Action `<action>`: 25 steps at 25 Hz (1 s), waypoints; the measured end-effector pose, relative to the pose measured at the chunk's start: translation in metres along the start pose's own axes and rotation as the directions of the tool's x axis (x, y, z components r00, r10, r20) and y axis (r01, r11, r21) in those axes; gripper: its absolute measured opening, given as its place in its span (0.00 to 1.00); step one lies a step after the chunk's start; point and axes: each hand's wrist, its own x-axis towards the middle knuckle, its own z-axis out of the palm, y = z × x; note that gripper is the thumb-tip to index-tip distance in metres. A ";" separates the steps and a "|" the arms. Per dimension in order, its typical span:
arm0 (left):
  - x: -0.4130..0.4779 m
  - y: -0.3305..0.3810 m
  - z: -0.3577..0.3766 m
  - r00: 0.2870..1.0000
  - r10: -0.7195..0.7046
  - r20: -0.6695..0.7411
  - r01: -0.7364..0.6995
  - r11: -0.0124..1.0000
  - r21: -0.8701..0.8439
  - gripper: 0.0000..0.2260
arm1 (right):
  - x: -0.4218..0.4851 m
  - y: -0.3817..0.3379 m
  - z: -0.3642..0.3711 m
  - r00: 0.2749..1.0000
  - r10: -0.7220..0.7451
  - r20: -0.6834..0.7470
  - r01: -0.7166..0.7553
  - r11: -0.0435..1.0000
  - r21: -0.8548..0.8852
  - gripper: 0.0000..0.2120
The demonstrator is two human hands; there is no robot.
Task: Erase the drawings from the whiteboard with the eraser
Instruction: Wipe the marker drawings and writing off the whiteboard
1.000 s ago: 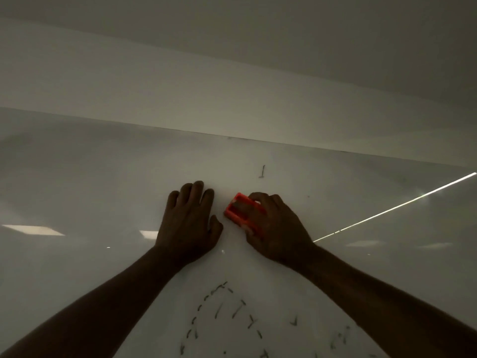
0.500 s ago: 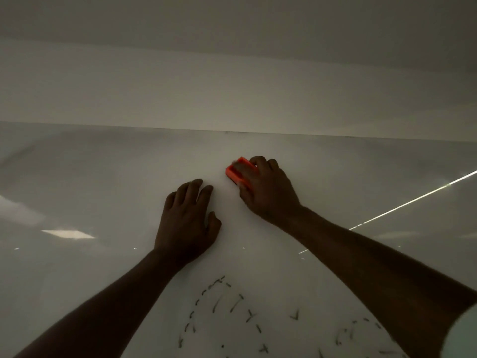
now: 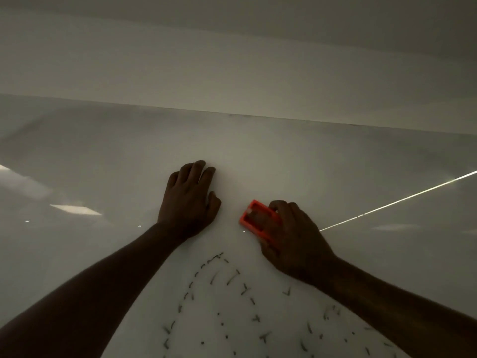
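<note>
A glossy whiteboard point(image 3: 335, 156) fills most of the head view in dim light. My right hand point(image 3: 294, 239) grips an orange eraser point(image 3: 254, 219) and presses it flat on the board just right of centre. My left hand point(image 3: 188, 200) lies flat on the board to the eraser's left, fingers together, holding nothing. Below both hands, dark dashed marks point(image 3: 232, 301) form a partly rubbed-out arch-shaped drawing that runs down to the bottom edge. The board above the hands shows no marks.
The whiteboard's top edge point(image 3: 258, 116) meets a plain wall point(image 3: 232, 60) above. Ceiling-light reflections point(image 3: 74, 209) lie on the board at left, and a bright thin streak point(image 3: 397, 201) crosses it at right.
My right hand has slid the eraser down the board from near the top edge to just above the dashed drawing. The small mark higher up is gone. My left hand has stayed put.
</note>
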 end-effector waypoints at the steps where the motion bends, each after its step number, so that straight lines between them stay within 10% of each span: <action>1: 0.001 0.001 -0.002 1.000 -0.001 0.010 0.000 1.000 0.007 0.28 | -0.007 0.015 -0.008 1.000 -0.019 0.021 0.019 1.000 0.001 0.27; 7: -0.029 -0.034 -0.030 0.979 0.134 0.156 -0.151 0.983 0.105 0.25 | 0.006 0.017 -0.002 0.726 0.672 -0.145 -0.671 0.738 0.062 0.25; 9: -0.047 -0.070 -0.043 0.986 0.099 0.134 -0.119 0.982 0.148 0.24 | -0.007 -0.063 0.015 0.797 0.587 -0.139 -0.568 0.808 0.154 0.24; 12: -0.065 -0.115 -0.057 0.994 0.012 0.111 -0.034 0.981 0.191 0.24 | -0.039 -0.158 0.022 0.997 0.056 -0.044 -0.042 0.961 0.273 0.23; 14: -0.072 -0.131 -0.058 0.993 0.045 0.113 -0.067 0.977 0.205 0.25 | -0.029 -0.145 0.015 0.964 -0.263 0.031 0.241 0.922 0.302 0.23; 16: -0.077 -0.137 -0.054 0.991 0.082 0.104 -0.101 0.976 0.193 0.25 | -0.003 -0.110 0.013 0.973 -0.230 0.010 0.221 0.947 0.232 0.25; 18: -0.080 -0.138 -0.047 0.994 0.088 0.069 -0.099 0.980 0.172 0.24 | 0.025 -0.081 0.013 0.990 0.134 -0.050 -0.126 0.981 0.150 0.27; 21: -0.083 -0.141 -0.043 0.997 0.072 0.038 -0.077 0.986 0.147 0.23 | 0.030 -0.129 0.025 0.805 0.583 -0.109 -0.573 0.812 0.111 0.27; 23: -0.082 -0.142 -0.044 0.995 0.088 0.035 -0.092 0.987 0.134 0.23 | 0.001 -0.210 0.035 0.886 0.462 -0.027 -0.445 0.866 0.227 0.25; 25: -0.080 -0.145 -0.048 0.988 0.133 0.081 -0.143 0.979 0.142 0.24 | -0.039 -0.288 0.033 0.997 0.000 0.076 -0.028 0.931 0.364 0.23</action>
